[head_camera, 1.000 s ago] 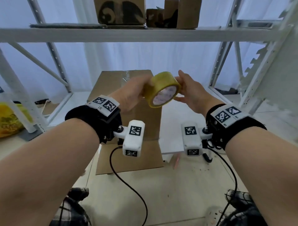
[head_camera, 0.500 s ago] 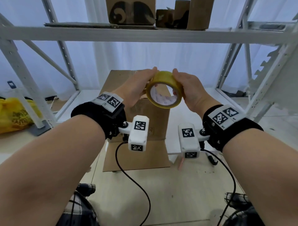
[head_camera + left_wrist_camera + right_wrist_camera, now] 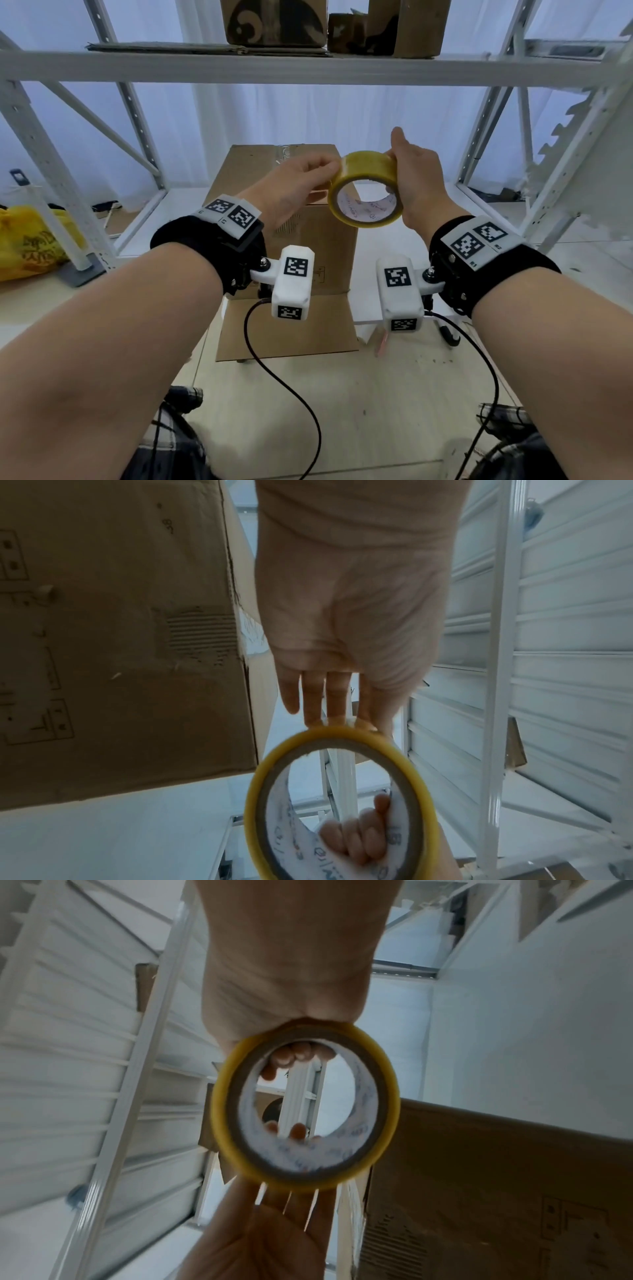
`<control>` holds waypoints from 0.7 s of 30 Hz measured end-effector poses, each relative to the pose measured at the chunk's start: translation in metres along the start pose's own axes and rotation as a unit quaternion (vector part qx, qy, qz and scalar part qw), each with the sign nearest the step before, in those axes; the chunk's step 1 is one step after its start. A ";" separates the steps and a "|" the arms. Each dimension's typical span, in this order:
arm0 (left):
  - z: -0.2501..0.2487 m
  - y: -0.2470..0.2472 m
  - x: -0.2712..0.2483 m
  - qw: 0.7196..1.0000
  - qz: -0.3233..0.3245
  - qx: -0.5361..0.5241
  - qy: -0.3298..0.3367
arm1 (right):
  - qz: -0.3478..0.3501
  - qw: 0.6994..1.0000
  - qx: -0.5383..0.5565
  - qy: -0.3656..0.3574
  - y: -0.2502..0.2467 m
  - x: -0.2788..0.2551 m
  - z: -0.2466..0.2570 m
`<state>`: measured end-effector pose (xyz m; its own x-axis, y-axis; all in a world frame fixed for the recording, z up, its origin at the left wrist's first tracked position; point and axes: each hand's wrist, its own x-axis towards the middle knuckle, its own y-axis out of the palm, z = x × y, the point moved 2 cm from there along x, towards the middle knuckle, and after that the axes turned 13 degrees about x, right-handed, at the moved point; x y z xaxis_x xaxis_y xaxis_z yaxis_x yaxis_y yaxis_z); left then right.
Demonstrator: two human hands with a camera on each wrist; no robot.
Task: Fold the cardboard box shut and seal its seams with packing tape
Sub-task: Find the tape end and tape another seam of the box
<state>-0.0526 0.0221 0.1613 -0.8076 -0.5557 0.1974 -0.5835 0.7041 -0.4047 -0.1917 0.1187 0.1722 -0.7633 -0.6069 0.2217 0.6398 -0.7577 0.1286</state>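
Note:
A yellow packing tape roll is held up in the air in front of the brown cardboard box. My right hand grips the roll from the right, with its fingers curled inside the white core. My left hand reaches in from the left. Its straight fingers touch the outer band of the tape roll near the top. The box stands upright with its top flaps down, and a strip of clear tape shows at the far edge. One flap lies flat at its foot.
White metal racking surrounds the box, and a shelf overhead carries other cartons. A yellow bag lies on the floor at the left. Black cables hang from both wrist cameras down to my knees.
The roll has turned in my hands so that its open core faces me, and it has shifted a little to the right. My left hand has slid to its upper left edge.

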 end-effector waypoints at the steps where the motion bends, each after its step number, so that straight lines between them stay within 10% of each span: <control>1: 0.001 -0.001 0.000 1.000 -0.006 0.009 0.000 | -0.005 1.000 -0.021 -0.008 0.001 0.002 -0.001; 6: -0.007 0.000 0.002 0.969 0.002 0.239 0.063 | 0.057 0.998 -0.036 0.011 0.007 0.007 -0.007; 11: -0.004 -0.014 0.000 0.889 -0.156 0.421 0.090 | 0.140 0.989 0.037 0.020 0.012 0.003 -0.007; 17: 0.007 -0.029 0.001 0.927 -0.200 0.316 -0.013 | 0.177 0.984 0.024 0.005 0.019 -0.005 -0.004; 21: 0.008 -0.019 -0.001 0.985 -0.149 0.024 -0.086 | 0.227 0.973 0.043 0.024 0.021 -0.011 -0.006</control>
<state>-0.0399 0.0063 0.1619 -0.5724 -0.8039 0.1617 -0.7843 0.4793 -0.3939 -0.1707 0.1077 0.1664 -0.4031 -0.8860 0.2293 0.9151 -0.3881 0.1094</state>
